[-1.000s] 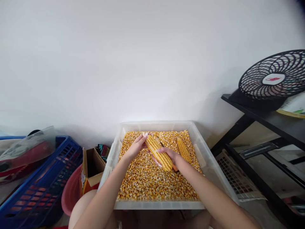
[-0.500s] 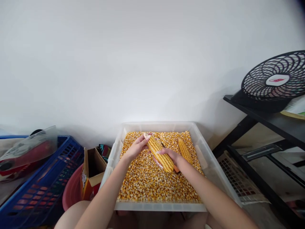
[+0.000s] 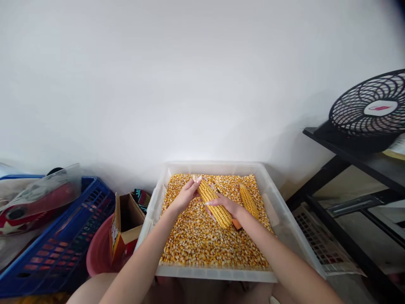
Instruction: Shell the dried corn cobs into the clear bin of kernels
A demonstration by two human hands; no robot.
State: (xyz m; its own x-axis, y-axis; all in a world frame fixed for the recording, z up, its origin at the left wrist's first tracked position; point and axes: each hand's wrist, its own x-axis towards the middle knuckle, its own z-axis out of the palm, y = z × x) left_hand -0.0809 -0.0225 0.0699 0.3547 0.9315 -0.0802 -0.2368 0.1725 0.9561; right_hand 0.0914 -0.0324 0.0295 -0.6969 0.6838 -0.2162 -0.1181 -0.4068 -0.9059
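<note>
A full yellow ear of corn (image 3: pixel 222 216) is held slantwise in both hands over a bed of loose corn kernels (image 3: pixel 202 249). My left hand (image 3: pixel 187 195) grips its far, pale end, thumb on top. My right hand (image 3: pixel 222 204) wraps round its middle, with some fingers hidden beneath it. A second ear of corn (image 3: pixel 248 200) lies on the kernels to the right. Partly covered by my right hand and wrist, an orange-handled tool (image 3: pixel 236 223) with a dark shaft rests on the kernels; its kind is unclear.
The kernels fill a translucent plastic bin (image 3: pixel 218 274) against a white wall. Left of it stand an open cardboard box (image 3: pixel 131 234), a pink basin (image 3: pixel 95 253) and a blue crate (image 3: pixel 60 257). On the right, a black fan (image 3: pixel 376 112) sits on a black shelf (image 3: pixel 351 154).
The view has shifted slightly, so the surroundings sit a little differently in the picture. Both hands keep hold of the same ear of corn, in nearly the same pose.
</note>
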